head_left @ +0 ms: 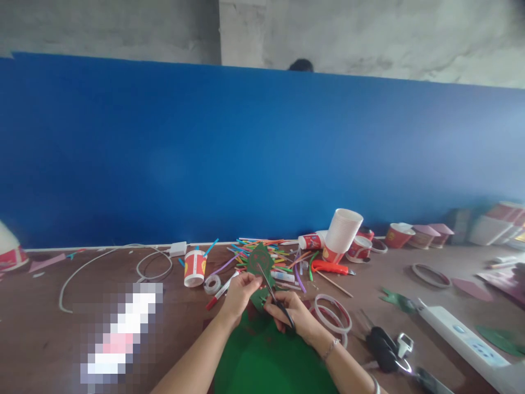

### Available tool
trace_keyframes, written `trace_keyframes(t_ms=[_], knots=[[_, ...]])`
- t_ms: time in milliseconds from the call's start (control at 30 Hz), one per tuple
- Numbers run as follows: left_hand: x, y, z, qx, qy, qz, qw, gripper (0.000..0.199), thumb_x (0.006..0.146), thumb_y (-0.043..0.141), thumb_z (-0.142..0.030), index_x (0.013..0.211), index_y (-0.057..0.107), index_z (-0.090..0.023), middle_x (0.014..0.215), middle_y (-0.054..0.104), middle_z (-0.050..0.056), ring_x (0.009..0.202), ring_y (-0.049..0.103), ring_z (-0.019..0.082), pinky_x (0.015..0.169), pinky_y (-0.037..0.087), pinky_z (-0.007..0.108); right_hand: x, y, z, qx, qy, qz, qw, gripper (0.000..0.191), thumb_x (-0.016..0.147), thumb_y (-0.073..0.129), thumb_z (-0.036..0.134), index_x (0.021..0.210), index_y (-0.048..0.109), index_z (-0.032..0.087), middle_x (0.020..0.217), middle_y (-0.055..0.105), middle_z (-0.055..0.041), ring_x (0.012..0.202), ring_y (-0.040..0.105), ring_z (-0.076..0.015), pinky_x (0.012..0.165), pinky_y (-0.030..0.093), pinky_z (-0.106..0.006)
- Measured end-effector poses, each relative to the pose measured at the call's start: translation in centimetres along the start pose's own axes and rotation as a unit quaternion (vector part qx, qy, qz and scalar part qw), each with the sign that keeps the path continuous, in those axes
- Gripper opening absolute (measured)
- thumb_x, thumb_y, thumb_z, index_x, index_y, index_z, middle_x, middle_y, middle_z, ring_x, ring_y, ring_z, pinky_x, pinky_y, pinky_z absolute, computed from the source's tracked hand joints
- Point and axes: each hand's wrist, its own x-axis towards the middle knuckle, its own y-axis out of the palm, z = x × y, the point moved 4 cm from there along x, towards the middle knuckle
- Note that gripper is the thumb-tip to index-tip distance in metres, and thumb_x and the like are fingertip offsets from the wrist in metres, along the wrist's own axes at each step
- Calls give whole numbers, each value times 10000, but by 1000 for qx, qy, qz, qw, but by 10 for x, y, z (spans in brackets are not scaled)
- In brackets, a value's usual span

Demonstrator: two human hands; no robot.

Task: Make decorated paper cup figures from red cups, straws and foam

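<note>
Near the middle of the table, my left hand pinches a dark green cut-out piece at its edge. My right hand is closed on black-handled scissors, whose blades point up and left across the green piece. Both hands are close together above a large green sheet lying at the front edge. Behind the hands is a pile of colourful strips.
Left of the pile are a red-and-white cup, a tape roll and a white cable. To the right are stacked cups, an orange cutter, rings, keys and a power strip. A blue partition stands behind.
</note>
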Motion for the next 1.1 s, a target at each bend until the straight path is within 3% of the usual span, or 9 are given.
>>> trace_keyframes(t_ms=[700,1100], knots=[[0,0,0,24,-31,49,998,360,618,722,-461,534,539,-163,538,572,-16,543,468,110,555,314,227,-3,-6,1,-5,21,23,999,372,714,666,511,742,593,147,421,481,65,369,418,-60,396,335,-168],[0,-1,4,18,-47,82,995,325,637,720,-423,563,533,-168,563,563,-22,572,479,116,598,337,230,-5,-10,4,-30,37,51,998,378,728,643,518,721,585,145,411,496,60,357,403,-59,400,325,-176]])
